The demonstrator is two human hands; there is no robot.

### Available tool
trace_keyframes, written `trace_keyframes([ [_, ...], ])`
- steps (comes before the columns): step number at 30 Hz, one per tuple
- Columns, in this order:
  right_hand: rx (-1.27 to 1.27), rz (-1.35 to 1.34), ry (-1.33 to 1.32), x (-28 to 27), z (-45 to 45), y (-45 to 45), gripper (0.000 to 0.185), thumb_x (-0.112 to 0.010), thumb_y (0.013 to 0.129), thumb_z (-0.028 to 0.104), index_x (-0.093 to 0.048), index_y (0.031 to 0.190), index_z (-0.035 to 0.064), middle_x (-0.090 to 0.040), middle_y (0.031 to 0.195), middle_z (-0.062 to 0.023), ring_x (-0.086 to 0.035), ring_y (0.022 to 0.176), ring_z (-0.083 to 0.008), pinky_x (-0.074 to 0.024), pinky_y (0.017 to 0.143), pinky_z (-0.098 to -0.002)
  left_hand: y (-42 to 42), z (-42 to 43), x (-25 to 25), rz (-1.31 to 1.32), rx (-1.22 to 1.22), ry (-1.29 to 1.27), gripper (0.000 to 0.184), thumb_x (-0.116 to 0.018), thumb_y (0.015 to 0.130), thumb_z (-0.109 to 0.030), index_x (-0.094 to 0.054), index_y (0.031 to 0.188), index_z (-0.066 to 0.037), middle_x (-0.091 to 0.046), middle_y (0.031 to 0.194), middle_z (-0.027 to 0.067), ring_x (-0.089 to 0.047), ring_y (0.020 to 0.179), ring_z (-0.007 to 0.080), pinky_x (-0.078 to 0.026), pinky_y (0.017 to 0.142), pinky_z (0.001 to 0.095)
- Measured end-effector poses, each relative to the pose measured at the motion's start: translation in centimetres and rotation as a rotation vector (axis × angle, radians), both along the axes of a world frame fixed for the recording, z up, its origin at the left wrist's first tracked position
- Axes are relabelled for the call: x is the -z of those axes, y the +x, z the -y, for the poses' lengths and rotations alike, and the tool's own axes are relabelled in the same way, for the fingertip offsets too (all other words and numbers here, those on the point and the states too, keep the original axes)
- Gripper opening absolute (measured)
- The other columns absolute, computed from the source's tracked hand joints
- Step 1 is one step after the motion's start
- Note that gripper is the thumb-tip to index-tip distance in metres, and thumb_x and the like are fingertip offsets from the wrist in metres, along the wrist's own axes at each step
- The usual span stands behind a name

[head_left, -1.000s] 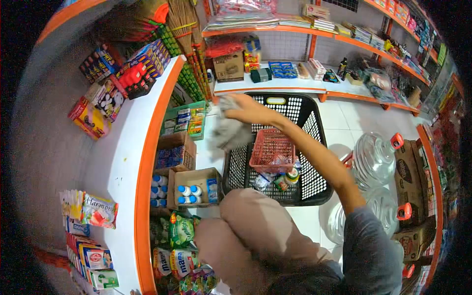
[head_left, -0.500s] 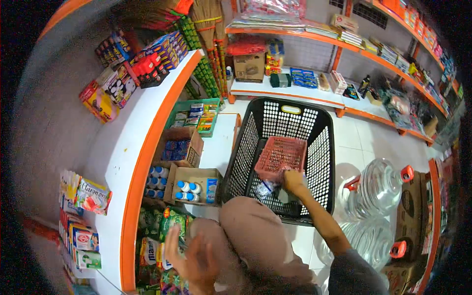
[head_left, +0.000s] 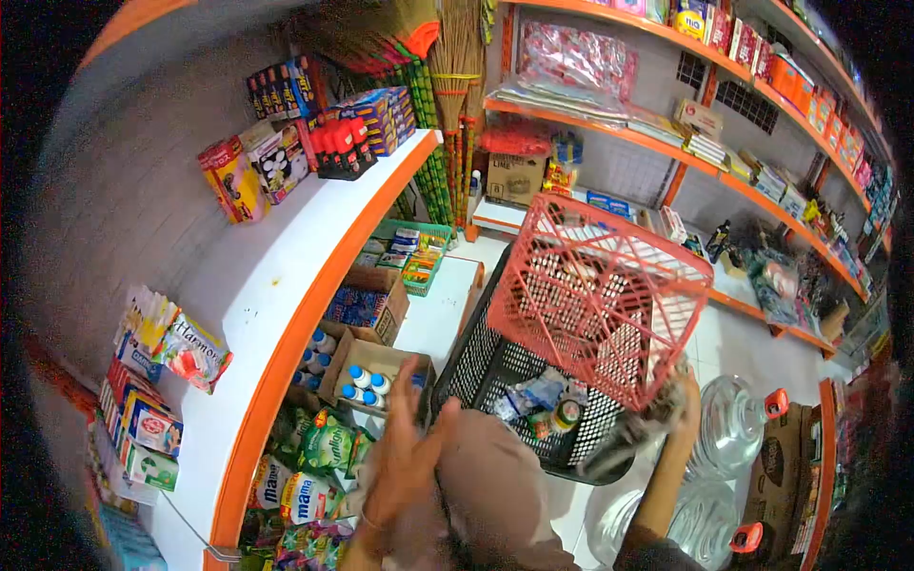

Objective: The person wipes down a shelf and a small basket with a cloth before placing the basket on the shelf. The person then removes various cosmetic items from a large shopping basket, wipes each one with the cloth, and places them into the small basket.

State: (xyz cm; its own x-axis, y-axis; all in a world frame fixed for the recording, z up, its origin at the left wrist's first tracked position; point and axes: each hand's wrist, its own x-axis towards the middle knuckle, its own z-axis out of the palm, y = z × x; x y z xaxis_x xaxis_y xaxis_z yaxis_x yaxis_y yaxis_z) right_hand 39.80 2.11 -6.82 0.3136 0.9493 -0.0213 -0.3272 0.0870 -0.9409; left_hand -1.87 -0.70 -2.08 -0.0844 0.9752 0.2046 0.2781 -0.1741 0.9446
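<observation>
My right hand [head_left: 682,409] grips the lower right corner of a pink plastic basket [head_left: 600,295]. The basket is raised and tilted above a large black laundry basket [head_left: 466,366]. Motion smears the right fingers, and a greyish blurred shape beside them is hard to make out. Inside the black basket lie a blue-and-white plastic packet [head_left: 535,392] and a small container with a yellow-green label [head_left: 566,414]. My left hand [head_left: 405,466] hovers over my lap with its fingers apart, holding nothing, near the green detergent pouches [head_left: 328,443].
On my left runs a white shelf [head_left: 276,266] with an orange edge. Beneath it stands a cardboard box [head_left: 405,362] of white bottles with blue caps. Large clear water jugs [head_left: 728,428] stand on the right. Stocked shelves [head_left: 609,124] line the back, beside brooms [head_left: 455,67].
The pink basket has been lifted and tilted up out of the black basket by my right hand. My left hand has moved slightly up and right. The view has shifted upward.
</observation>
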Motion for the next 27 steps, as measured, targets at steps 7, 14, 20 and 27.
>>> trace_keyframes([
  [7, -0.191, 0.161, -0.061, -2.4, 3.9, -6.4, 0.038, -0.061, 0.099, 0.033, -0.063, 0.121, 0.002, -0.07, 0.099, -0.0055, -0.066, 0.081, -0.0163, -0.0545, 0.075, -0.032, -0.4, -2.4, -1.3, 0.642, 0.296, -0.227, 0.087, -0.074, 0.092, -0.03, -0.022, 0.154, 0.002, -0.036, 0.152, 0.0203, -0.042, 0.137, 0.0261, -0.036, 0.114, 0.0392],
  [14, -0.06, 0.392, -0.093, -6.3, 0.3, -7.1, 0.046, -0.057, 0.101, 0.041, -0.061, 0.125, 0.0016, -0.069, 0.102, -0.007, -0.066, 0.083, -0.0174, -0.0554, 0.076, -0.033, -0.5, -2.0, -1.2, 0.6, 0.147, -0.213, 0.081, -0.087, 0.078, -0.018, -0.038, 0.139, 0.002, -0.056, 0.131, 0.0133, -0.056, 0.12, 0.0206, -0.047, 0.102, 0.0356],
  [20, 0.418, -0.099, 0.383, -6.1, -0.6, -3.4, 0.06, -0.051, 0.1, 0.052, -0.054, 0.134, 0.0027, -0.062, 0.118, -0.0132, -0.062, 0.101, -0.0258, -0.0535, 0.09, -0.0401, 0.7, -1.5, 0.4, 0.285, -0.069, -0.114, 0.09, -0.093, 0.07, -0.025, -0.035, 0.132, 0.005, -0.052, 0.128, 0.0154, -0.057, 0.115, 0.0202, -0.05, 0.098, 0.0353],
  [27, -0.177, 0.96, 0.576, -10.6, -0.1, -20.3, 0.05, -0.061, 0.093, 0.016, -0.054, 0.139, -0.0009, -0.048, 0.145, -0.0236, -0.044, 0.137, -0.037, -0.0336, 0.113, -0.0443, 2.3, -0.7, -0.5, 0.661, 0.073, -0.063, 0.052, -0.071, 0.094, -0.016, -0.039, 0.131, 0.003, -0.06, 0.112, 0.0107, -0.061, 0.1, 0.0142, -0.052, 0.086, 0.0301],
])
